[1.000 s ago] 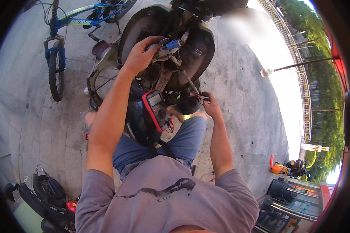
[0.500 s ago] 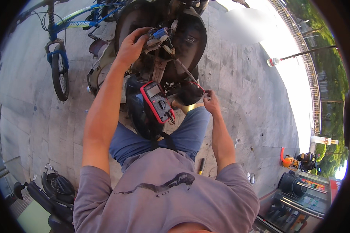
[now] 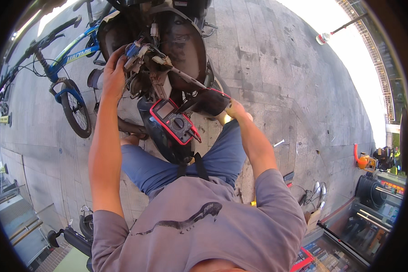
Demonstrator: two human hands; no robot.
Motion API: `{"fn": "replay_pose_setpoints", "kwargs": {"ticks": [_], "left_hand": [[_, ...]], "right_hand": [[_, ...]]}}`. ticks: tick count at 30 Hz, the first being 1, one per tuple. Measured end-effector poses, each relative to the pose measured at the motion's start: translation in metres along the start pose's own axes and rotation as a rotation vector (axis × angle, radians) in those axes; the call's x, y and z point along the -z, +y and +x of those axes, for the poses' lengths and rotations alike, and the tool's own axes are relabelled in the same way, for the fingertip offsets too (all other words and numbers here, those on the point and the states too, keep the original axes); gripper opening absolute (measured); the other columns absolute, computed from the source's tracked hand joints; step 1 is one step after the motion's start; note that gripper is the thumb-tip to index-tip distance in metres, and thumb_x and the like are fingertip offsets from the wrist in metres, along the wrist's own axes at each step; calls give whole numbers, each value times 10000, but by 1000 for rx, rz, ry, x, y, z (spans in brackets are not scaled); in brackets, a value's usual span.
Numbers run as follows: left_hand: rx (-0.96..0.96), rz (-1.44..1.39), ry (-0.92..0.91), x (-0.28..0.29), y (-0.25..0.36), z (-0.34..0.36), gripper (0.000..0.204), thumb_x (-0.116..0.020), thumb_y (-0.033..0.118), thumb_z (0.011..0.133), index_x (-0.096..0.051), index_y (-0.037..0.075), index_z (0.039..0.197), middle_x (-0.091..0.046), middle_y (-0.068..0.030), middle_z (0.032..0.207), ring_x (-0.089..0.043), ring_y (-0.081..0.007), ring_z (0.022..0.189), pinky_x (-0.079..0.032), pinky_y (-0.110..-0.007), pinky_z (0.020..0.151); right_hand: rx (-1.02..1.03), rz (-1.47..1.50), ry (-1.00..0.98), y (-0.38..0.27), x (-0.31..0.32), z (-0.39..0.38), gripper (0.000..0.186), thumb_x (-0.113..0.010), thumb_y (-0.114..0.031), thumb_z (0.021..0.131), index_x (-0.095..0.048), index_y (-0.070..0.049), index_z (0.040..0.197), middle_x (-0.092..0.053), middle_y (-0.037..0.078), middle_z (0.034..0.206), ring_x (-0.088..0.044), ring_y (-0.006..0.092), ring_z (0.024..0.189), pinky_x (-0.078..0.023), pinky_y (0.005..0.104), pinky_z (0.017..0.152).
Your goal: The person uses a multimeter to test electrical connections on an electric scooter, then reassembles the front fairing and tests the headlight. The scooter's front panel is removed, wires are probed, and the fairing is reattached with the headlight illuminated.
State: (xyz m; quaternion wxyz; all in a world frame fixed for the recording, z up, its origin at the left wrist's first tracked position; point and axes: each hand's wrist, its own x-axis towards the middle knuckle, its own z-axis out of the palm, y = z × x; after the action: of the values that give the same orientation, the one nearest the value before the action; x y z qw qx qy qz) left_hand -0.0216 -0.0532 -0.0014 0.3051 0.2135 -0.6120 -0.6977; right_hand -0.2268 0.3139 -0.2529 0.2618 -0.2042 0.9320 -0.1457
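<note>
A red and black multimeter (image 3: 173,121) lies on the black curved fender (image 3: 156,140) of a partly stripped scooter, its leads plugged in at the lower end. Up at the scooter's opened front, my left hand (image 3: 115,70) has its fingers closed on a cluster of wire connectors (image 3: 133,56), one blue and others pale. Off to the right, my right hand (image 3: 235,109) pinches a thin red wire (image 3: 221,93). This wire continues from a grey sleeved cable (image 3: 188,78) running down from the connectors. The fingertips of the right hand are partly hidden.
A blue bicycle (image 3: 72,54) stands at the left. Dark scooter body panels (image 3: 181,50) surround the wiring. On the paving at right lie a small pale tool (image 3: 279,143) and, nearer me, a dark-handled item (image 3: 289,177). An orange and yellow machine (image 3: 365,161) stands farther right.
The whole view has turned, so the scooter and both hands sit farther left in it. My left hand stays at the connectors and my right hand stays on the red wire.
</note>
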Motion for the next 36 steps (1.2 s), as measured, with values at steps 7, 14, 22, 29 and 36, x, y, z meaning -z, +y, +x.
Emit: {"fn": "replay_pose_setpoints", "kwargs": {"ticks": [7, 14, 22, 29, 36], "left_hand": [[13, 62, 60, 0, 3, -5, 354, -415, 107, 990, -439, 36, 1335, -540, -103, 1263, -568, -202, 1095, -492, -330, 862], [24, 99, 95, 1, 2, -5, 364, -432, 116, 984, -438, 47, 1341, -539, -94, 1265, -564, -190, 1090, -490, -321, 846], [-52, 207, 2, 8, -3, 1, 351, -446, 115, 981, -462, 49, 1325, -557, -70, 1240, -578, -150, 1054, -510, -288, 846], [-434, 787, 212, -1, 75, -3, 285, -618, 112, 850, -628, 55, 1129, -643, -93, 988, -591, -155, 752, -482, -272, 697], [-1291, 1339, 394, 1, 264, 58, 177, -641, 148, 871, -673, 93, 1036, -674, -35, 878, -621, -115, 744, -488, -260, 670]], "right_hand": [[0, -31, -132, -2, -12, 30, 389, -585, -204, 798, -600, -140, 1182, -625, 149, 1152, -579, 306, 1105, -470, 409, 915], [-72, 123, 103, 21, -15, 42, 251, -633, -195, 767, -675, -87, 989, -664, 158, 993, -621, 319, 977, -488, 407, 848], [44, 1141, 662, 39, 70, 25, 170, -574, -153, 917, -634, -30, 1018, -617, 18, 876, -545, 102, 798, -452, 245, 731], [502, 1241, 788, -8, 162, -29, 172, -539, -140, 952, -603, -21, 1058, -615, 46, 997, -546, 116, 919, -428, 242, 835], [443, 1241, 747, -35, 139, -80, 178, -550, -161, 952, -600, -17, 1044, -623, 55, 981, -552, 102, 870, -439, 230, 761]]}}
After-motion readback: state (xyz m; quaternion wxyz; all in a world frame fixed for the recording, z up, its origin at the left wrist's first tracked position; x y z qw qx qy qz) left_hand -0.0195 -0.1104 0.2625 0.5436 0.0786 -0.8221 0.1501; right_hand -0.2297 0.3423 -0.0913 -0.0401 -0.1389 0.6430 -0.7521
